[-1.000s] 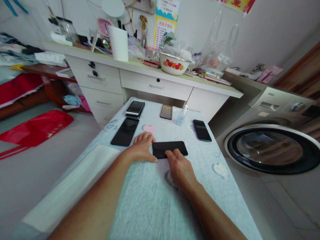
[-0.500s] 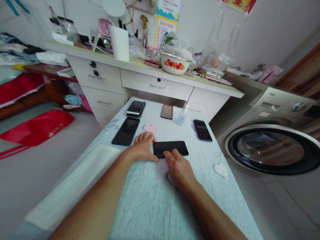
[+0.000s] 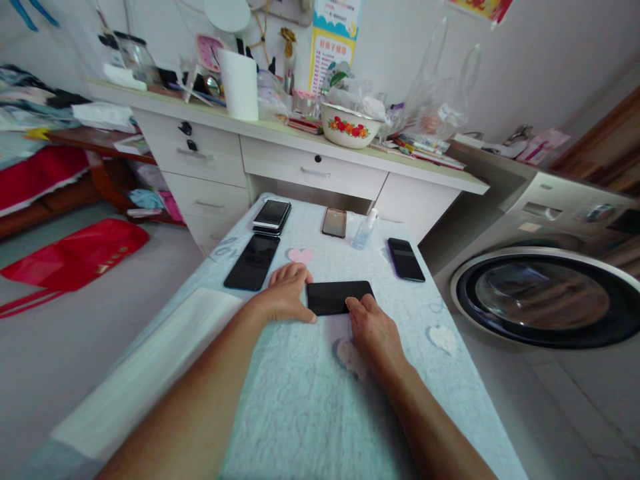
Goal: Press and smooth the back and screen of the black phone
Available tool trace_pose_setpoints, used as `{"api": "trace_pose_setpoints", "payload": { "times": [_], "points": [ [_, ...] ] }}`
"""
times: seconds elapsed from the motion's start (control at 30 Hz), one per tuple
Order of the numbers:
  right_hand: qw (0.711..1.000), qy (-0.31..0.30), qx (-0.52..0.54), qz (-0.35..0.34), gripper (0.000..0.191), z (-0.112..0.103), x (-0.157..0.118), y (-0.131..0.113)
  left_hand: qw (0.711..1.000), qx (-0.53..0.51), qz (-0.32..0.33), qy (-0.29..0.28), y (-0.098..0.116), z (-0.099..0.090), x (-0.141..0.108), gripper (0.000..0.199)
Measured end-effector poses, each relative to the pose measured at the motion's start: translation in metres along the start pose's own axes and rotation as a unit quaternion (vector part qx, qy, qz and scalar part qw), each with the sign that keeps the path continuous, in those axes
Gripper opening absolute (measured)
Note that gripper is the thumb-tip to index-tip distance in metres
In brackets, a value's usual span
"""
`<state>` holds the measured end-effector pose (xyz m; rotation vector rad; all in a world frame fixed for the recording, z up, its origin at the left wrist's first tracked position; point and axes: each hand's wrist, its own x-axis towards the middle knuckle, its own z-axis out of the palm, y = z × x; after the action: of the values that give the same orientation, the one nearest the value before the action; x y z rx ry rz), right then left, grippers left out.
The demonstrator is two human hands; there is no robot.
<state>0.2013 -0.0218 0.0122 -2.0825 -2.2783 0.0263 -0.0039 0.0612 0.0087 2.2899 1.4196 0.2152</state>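
Observation:
A black-screened smartphone [image 3: 333,297] lies flat and sideways on the patterned tablecloth. My left hand [image 3: 290,293] braces its left end, thumb at the near corner and fingers at the far one. With fingertips bunched on the screen near its right end, my right hand [image 3: 375,327] is closed; whatever may be under the fingertips is hidden. Left of my left hand rests another dark phone [image 3: 253,262], and behind it sits a small stack of phones [image 3: 272,215]. A clear spray bottle [image 3: 365,230] stands beyond the smartphone, beside a brownish phone case [image 3: 334,223].
To the right lies a further phone [image 3: 406,259] near the table edge. A white strip [image 3: 150,367] runs along the table's left side. Behind stands a white drawer desk [image 3: 315,171] with a flowered bowl [image 3: 350,127]; a washing machine [image 3: 530,220] is at the right.
My right hand has slid to the right along the smartphone's screen. My left hand and the smartphone have hardly moved.

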Motion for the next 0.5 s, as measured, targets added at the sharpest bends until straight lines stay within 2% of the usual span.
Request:
{"api": "trace_pose_setpoints", "payload": {
  "times": [0.5],
  "points": [
    [0.987,0.004,0.064,-0.146,0.026,0.002,-0.006,-0.021,1.0,0.002,0.003,0.018,0.001,0.002,-0.002,0.065]
  ]
}}
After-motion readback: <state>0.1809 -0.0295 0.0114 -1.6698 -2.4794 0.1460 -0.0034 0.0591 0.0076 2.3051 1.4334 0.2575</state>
